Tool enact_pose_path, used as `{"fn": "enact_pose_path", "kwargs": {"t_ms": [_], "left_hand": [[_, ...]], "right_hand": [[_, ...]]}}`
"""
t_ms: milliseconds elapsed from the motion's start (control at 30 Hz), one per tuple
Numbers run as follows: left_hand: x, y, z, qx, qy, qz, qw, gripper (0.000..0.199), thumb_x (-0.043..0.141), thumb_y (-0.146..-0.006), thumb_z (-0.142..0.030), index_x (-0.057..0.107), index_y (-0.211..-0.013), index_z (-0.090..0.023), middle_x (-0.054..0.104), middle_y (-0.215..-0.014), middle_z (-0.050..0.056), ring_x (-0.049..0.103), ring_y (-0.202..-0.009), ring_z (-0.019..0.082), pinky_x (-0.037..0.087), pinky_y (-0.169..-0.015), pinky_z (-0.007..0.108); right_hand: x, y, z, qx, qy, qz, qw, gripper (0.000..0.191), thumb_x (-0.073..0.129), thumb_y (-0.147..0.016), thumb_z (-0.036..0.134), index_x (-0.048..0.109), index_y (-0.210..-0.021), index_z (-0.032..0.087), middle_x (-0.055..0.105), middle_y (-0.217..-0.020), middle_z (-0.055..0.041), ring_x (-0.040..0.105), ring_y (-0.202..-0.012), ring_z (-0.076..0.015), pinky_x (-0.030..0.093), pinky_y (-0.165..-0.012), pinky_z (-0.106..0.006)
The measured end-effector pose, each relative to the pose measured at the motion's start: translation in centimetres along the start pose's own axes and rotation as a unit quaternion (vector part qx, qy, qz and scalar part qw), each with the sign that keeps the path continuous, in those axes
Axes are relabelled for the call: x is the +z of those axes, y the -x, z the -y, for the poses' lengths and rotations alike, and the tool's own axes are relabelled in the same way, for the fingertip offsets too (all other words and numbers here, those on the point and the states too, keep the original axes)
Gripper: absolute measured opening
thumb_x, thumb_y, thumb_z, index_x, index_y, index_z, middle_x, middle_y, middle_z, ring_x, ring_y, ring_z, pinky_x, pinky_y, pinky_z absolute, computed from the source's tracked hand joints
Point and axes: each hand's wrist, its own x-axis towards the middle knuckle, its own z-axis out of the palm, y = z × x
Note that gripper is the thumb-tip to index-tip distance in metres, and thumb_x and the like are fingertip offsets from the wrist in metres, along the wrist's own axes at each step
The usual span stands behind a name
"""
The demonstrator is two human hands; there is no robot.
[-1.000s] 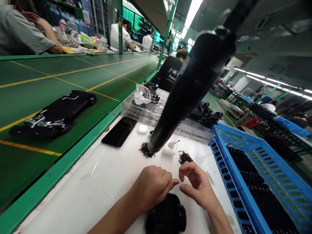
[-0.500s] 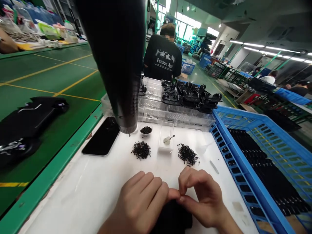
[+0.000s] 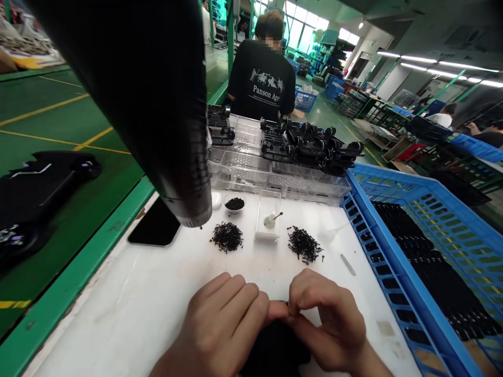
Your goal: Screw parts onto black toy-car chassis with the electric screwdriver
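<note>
My left hand (image 3: pixel 223 324) is closed on a flat black part (image 3: pixel 277 353), its thumb lying along the part's top edge. At that same edge my right hand (image 3: pixel 330 322) is closed in a pinch, thumb and forefinger touching the left thumb tip. A tiny dark bit shows by the pinch, too small to name. The hands hide most of the black part. Beyond them lie two piles of small black screws, a left pile (image 3: pixel 227 237) and a right pile (image 3: pixel 304 244). Between the piles stands a clear tray (image 3: pixel 268 236) containing a pale lump and a thin dark stick.
A thick black cylindrical tool (image 3: pixel 168 131) hangs at upper left. Below it lies a phone (image 3: pixel 155 224). A small bowl (image 3: pixel 234 211) holds black screws. Wheeled black chassis (image 3: pixel 275 141) rest on clear bins (image 3: pixel 247 180). A blue crate (image 3: pixel 393 293) borders the right. A person (image 3: pixel 261 78) sits beyond.
The view has shifted slightly, and the hanging black tool now appears farther left and a little lower. Both hands stay together at the black part's edge with almost the same grip.
</note>
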Motion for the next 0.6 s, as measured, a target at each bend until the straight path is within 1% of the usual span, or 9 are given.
{"fn": "enact_pose_path", "kwargs": {"t_ms": [100, 167, 233, 300, 367, 433, 500, 600], "left_hand": [[0.2, 0.2, 0.3, -0.011, 0.012, 0.008, 1.000, 0.019, 0.070, -0.095, -0.014, 0.060, -0.079, -0.018, 0.055, -0.064, 0.000, 0.042, -0.058, 0.017, 0.023, -0.057, 0.037], [0.4, 0.2, 0.4, -0.023, 0.035, 0.016, 0.999, 0.024, 0.066, -0.098, -0.017, 0.058, -0.076, -0.019, 0.051, -0.062, -0.001, 0.042, -0.057, 0.016, 0.023, -0.057, 0.037], [0.7, 0.2, 0.3, -0.035, 0.070, 0.026, 0.997, 0.030, 0.064, -0.100, -0.018, 0.056, -0.072, -0.020, 0.049, -0.061, -0.002, 0.041, -0.057, 0.016, 0.023, -0.057, 0.036], [0.8, 0.1, 0.2, -0.043, 0.108, 0.029, 0.993, 0.034, 0.063, -0.102, -0.020, 0.055, -0.069, -0.020, 0.049, -0.060, -0.002, 0.042, -0.057, 0.015, 0.024, -0.056, 0.036], [0.9, 0.0, 0.1, -0.054, 0.145, 0.031, 0.988, 0.035, 0.060, -0.104, -0.024, 0.056, -0.069, -0.020, 0.051, -0.060, -0.002, 0.043, -0.057, 0.015, 0.026, -0.056, 0.035], [0.9, 0.0, 0.0, -0.068, 0.169, 0.033, 0.983, 0.036, 0.056, -0.106, -0.026, 0.058, -0.071, -0.019, 0.053, -0.061, -0.001, 0.044, -0.058, 0.015, 0.027, -0.057, 0.034], [1.0, 0.1, 0.0, -0.081, 0.180, 0.036, 0.980, 0.033, 0.055, -0.106, -0.024, 0.058, -0.074, -0.019, 0.054, -0.063, -0.001, 0.044, -0.059, 0.015, 0.027, -0.058, 0.034], [1.0, 0.2, 0.1, -0.093, 0.174, 0.034, 0.980, 0.029, 0.056, -0.105, -0.019, 0.059, -0.076, -0.019, 0.055, -0.064, -0.001, 0.044, -0.060, 0.015, 0.027, -0.059, 0.034]], "right_hand": [[-0.1, 0.1, -0.1, 0.008, 0.008, 0.004, 1.000, 0.047, 0.069, -0.085, -0.003, 0.056, -0.118, 0.029, 0.065, -0.084, -0.0013, 0.062, -0.074, -0.0186, 0.053, -0.068, -0.037], [-0.1, 0.2, 0.0, 0.028, -0.012, 0.010, 1.000, 0.043, 0.069, -0.086, -0.001, 0.057, -0.115, 0.028, 0.063, -0.084, -0.0009, 0.062, -0.076, -0.0185, 0.053, -0.070, -0.037], [0.1, 0.3, 0.1, 0.064, -0.066, 0.016, 0.996, 0.037, 0.070, -0.087, 0.001, 0.057, -0.110, 0.027, 0.063, -0.084, -0.0008, 0.061, -0.077, -0.0183, 0.052, -0.072, -0.037], [0.4, 0.4, 0.3, 0.106, -0.150, 0.014, 0.983, 0.034, 0.074, -0.087, 0.005, 0.056, -0.107, 0.026, 0.062, -0.083, -0.0004, 0.060, -0.077, -0.0177, 0.050, -0.072, -0.036], [0.8, 0.3, 0.4, 0.135, -0.234, -0.001, 0.963, 0.036, 0.078, -0.085, 0.007, 0.055, -0.106, 0.026, 0.062, -0.081, 0.0007, 0.059, -0.076, -0.0166, 0.050, -0.070, -0.034], [1.2, 0.2, 0.5, 0.141, -0.286, -0.026, 0.947, 0.041, 0.081, -0.083, 0.006, 0.053, -0.106, 0.027, 0.063, -0.081, 0.0017, 0.059, -0.075, -0.0157, 0.049, -0.069, -0.032], [1.5, 0.1, 0.4, 0.142, -0.301, -0.050, 0.942, 0.045, 0.081, -0.082, 0.003, 0.052, -0.106, 0.027, 0.065, -0.084, 0.0016, 0.060, -0.076, -0.0152, 0.050, -0.070, -0.031], [1.5, -0.1, 0.3, 0.139, -0.274, -0.071, 0.949, 0.045, 0.079, -0.083, 0.001, 0.051, -0.106, 0.028, 0.067, -0.088, 0.0014, 0.061, -0.079, -0.0152, 0.049, -0.073, -0.032]]}}
